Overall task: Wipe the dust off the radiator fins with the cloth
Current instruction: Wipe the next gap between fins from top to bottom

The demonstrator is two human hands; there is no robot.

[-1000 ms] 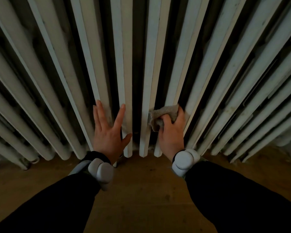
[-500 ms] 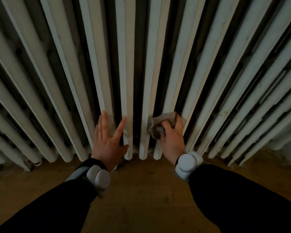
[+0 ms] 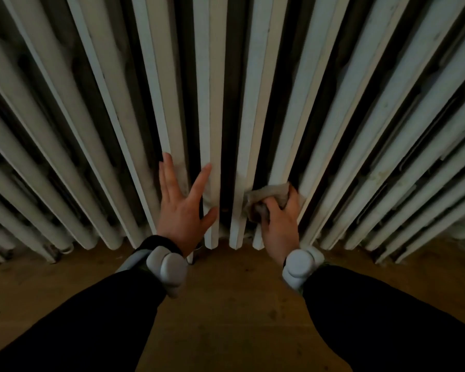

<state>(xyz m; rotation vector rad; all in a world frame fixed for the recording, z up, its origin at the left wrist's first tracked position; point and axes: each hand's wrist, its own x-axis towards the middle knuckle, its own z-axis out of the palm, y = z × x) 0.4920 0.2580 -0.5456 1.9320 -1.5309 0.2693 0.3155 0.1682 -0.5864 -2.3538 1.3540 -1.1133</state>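
White fins [image 3: 210, 103] run 12 to 6, cloth [image 3: 269, 194] lies 9 to 3, gripped by right hand [image 3: 279, 224], left hand [image 3: 180, 210] spread at its 9, cloth now slightly lower.

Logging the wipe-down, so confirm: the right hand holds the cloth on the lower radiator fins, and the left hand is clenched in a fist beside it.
Not the fist: the head view shows the left hand open, fingers straight and spread on the radiator fins. The right hand does hold the cloth on the lower fins.
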